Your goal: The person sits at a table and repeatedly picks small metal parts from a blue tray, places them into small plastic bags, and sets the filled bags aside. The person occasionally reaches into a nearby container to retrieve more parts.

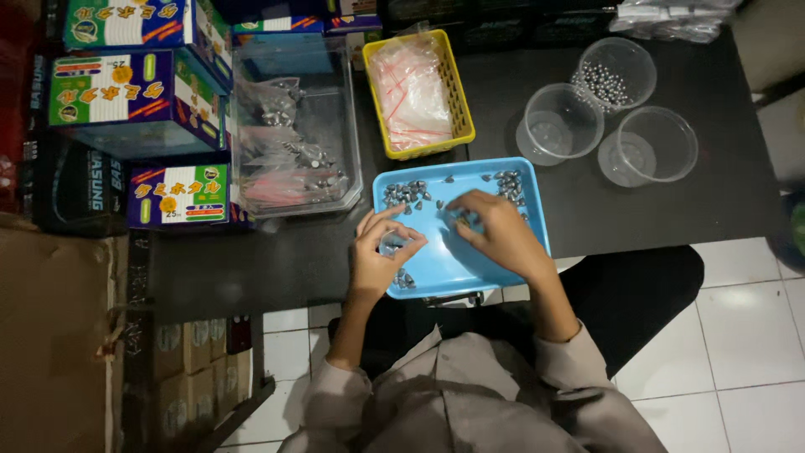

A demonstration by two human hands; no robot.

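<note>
The left hand (381, 247) pinches a small clear bag (396, 244) over the blue tray (457, 264) on the black counter (637, 210). The right hand (495, 231) lies curled, fingers down on little grey metal weights (407, 193). That pile sits at eleven o'clock from the right hand, nearer the left hand.

Black table (654, 210) w/ blue tray (457, 260), yellow basket (459, 101), 3 clear tubs (647, 147).
</note>
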